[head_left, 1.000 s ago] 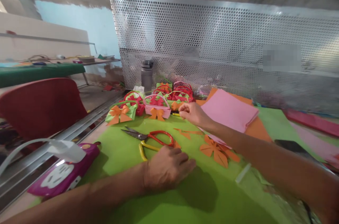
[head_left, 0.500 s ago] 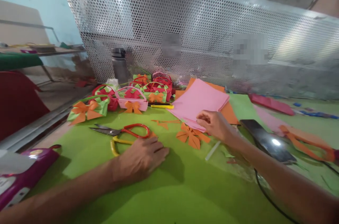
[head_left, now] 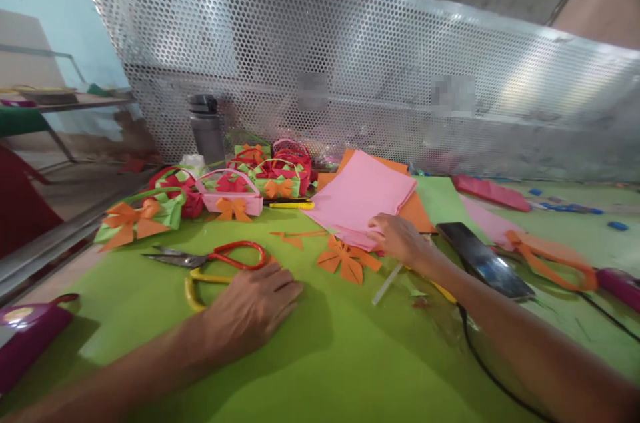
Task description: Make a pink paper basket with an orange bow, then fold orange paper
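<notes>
My left hand (head_left: 263,296) rests palm down on the green tabletop (head_left: 320,363), fingers loosely bent, with nothing seen in it. Just beyond it lie scissors (head_left: 195,260) with a red and a yellow handle, blades pointing left. My right hand (head_left: 400,240) is at the lower right corner of a stack of pink paper (head_left: 363,193), its fingers closed on the edge; the thumb is mostly hidden. Between the hands is an orange paper bow (head_left: 345,260) with pointed petals. A translucent glue stick (head_left: 387,284) lies below my right hand.
Small paper baskets with bows (head_left: 233,196) stand at the back left by a grey bottle (head_left: 206,130). A yellow cutter (head_left: 293,205) lies before them. On the right are a phone (head_left: 485,263), an orange paper strip (head_left: 545,263) and a black cable (head_left: 473,343). A perforated metal panel (head_left: 320,43) closes the back.
The view has turned slightly right, so things sit further left. My right fingers have shifted onto the pink paper's corner. The phone's bright reflection has faded. My left hand stays put.
</notes>
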